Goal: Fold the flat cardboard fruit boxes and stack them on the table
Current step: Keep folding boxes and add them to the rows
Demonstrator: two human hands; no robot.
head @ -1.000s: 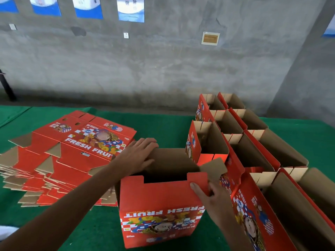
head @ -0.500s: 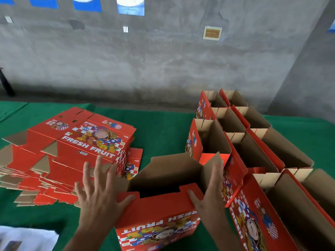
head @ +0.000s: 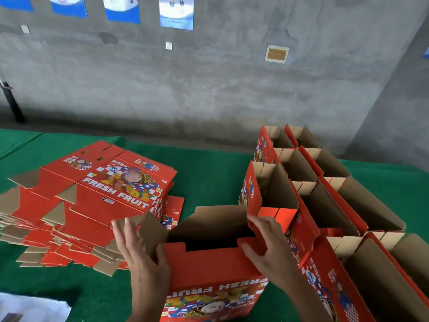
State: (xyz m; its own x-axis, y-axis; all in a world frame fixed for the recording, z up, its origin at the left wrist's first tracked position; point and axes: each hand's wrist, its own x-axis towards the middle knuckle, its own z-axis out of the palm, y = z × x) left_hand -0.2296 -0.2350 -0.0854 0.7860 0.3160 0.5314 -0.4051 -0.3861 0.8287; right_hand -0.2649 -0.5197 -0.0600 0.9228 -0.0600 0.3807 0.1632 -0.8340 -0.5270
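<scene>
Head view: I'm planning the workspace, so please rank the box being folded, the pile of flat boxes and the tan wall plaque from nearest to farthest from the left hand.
1. Box being folded: the left hand is touching its left end flap.
2. Pile of flat boxes: just beyond the hand, on the left of the table.
3. Tan wall plaque: far off, high on the concrete wall.

Folded boxes point(head: 276, 189): seven; posters point(head: 177, 11): four
</scene>
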